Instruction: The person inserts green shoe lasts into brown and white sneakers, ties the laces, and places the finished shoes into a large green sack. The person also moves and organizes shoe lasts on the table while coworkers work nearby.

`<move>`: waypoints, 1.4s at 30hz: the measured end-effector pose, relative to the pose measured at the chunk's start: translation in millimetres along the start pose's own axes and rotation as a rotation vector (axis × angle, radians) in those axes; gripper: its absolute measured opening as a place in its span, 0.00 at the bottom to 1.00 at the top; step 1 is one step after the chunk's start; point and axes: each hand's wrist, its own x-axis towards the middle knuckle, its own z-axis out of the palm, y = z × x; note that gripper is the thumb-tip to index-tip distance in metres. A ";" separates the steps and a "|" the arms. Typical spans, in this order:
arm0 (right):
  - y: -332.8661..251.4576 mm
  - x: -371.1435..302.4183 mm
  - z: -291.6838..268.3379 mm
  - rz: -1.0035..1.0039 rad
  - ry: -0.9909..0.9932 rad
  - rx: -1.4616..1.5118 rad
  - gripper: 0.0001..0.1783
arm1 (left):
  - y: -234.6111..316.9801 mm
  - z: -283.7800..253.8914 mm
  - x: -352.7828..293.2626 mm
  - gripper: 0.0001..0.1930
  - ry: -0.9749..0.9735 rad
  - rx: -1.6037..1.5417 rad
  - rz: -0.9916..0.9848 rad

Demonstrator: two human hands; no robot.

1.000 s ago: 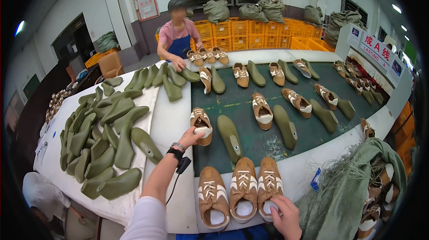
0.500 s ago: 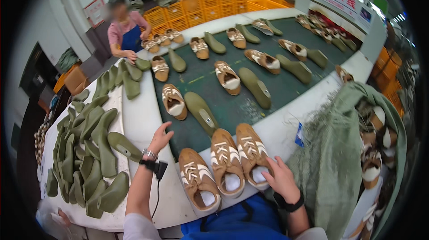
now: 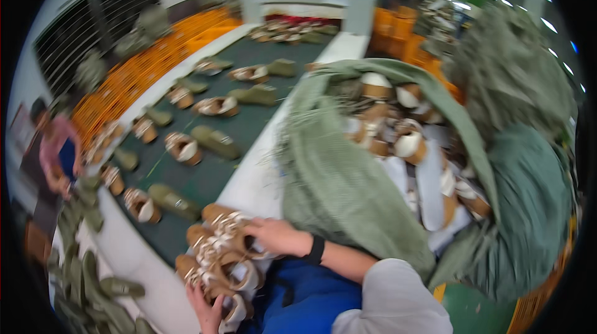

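Three brown sneakers with white stripes and laces stand side by side at the near edge of the white table: a far sneaker [image 3: 219,215], a middle sneaker [image 3: 200,238] and a near sneaker [image 3: 188,267]. My left hand [image 3: 205,310] grips the near sneaker, its fingers on the outer side and its thumb toward the heel. Across the row, my right hand [image 3: 278,236] is closed over the collar of the far sneaker; some fingertips are hidden or blurred. Just beyond the sneakers, a green shoe last [image 3: 174,202] lies on the dark green belt [image 3: 163,169].
More sneakers and lasts lie in pairs on the belt. A green woven sack [image 3: 348,191] full of sneakers stands at my right. Several loose lasts [image 3: 93,278] are heaped at left. A co-worker [image 3: 59,147] stands far left, before orange crates [image 3: 149,67].
My view has swung right, bringing the sack to the middle. My left hand, open beside the sneakers before, has come onto the near one. My right hand stays at the far sneaker.
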 end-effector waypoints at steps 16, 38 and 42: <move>4.6 -285.7 -226.5 1.183 0.655 -0.818 0.18 | -23.9 -2.4 6.3 0.34 0.052 0.119 0.075; -23.4 14.4 -1.2 0.005 -0.051 -0.505 0.10 | -8.6 -8.9 -11.0 0.35 0.082 0.126 0.045; -33.3 -44.8 -54.5 -0.169 0.453 -0.543 0.17 | -6.3 -17.1 -10.3 0.35 0.029 0.110 0.070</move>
